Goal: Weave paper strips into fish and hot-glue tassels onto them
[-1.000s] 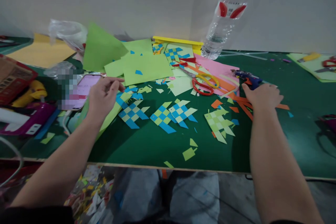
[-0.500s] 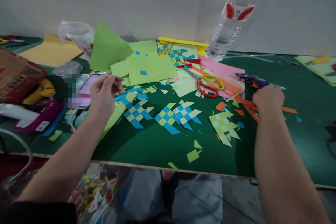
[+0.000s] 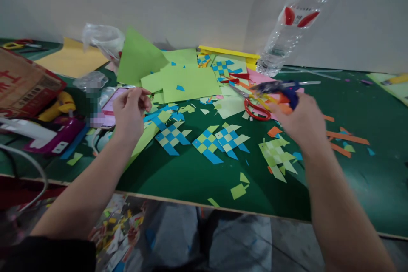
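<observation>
My right hand is closed around a blue glue gun, lifted above the green table and blurred by motion. It hovers over red-handled scissors and pink paper. My left hand is held above the table with fingers pinched together; what they hold, if anything, is too small to make out. Below and between the hands lie several woven paper fish, blue-and-green ones and a green one.
Green paper sheets pile at the back beside a clear plastic bottle. A phone, a cardboard box and a purple device crowd the left. Orange strips and scraps litter the right.
My right hand closed on the blue glue gun at the right, lifted it and carried it leftward over the scissors. My left hand rose slightly and pinched its fingers.
</observation>
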The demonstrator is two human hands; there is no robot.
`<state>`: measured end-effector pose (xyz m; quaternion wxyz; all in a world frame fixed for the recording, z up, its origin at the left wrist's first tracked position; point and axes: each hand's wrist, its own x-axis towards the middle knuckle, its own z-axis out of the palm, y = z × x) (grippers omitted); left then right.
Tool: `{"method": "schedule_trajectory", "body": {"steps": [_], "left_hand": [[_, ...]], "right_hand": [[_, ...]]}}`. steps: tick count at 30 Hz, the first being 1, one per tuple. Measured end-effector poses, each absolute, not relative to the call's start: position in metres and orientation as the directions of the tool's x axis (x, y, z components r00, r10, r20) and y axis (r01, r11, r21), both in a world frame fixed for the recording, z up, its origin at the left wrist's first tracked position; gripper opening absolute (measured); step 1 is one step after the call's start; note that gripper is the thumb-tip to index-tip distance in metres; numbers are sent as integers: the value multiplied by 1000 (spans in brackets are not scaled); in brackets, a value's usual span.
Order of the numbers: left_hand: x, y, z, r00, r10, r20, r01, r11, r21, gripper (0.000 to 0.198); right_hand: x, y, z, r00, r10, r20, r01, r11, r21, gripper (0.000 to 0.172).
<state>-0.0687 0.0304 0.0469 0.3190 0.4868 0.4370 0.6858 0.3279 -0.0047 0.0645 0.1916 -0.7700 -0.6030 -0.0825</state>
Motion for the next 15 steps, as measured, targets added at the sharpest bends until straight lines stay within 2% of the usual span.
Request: {"method": "schedule_trajectory", "body": {"steps": [3,9,15], "left_hand": [[-68,31,49,-358,881,310,-65,-355,933,15],[-65,29,52,-361,886,289,-94,-343,934,16],[-68,30,51,-369,885,284,-108,-344,933,21]], "right_hand": [[282,-17,55,123,918,378,981,-55,-186,54],[238,-37,39,-236,837,493,960,280,-16,53],[228,-41,30,-403,787,466,910,399,112,52]]}}
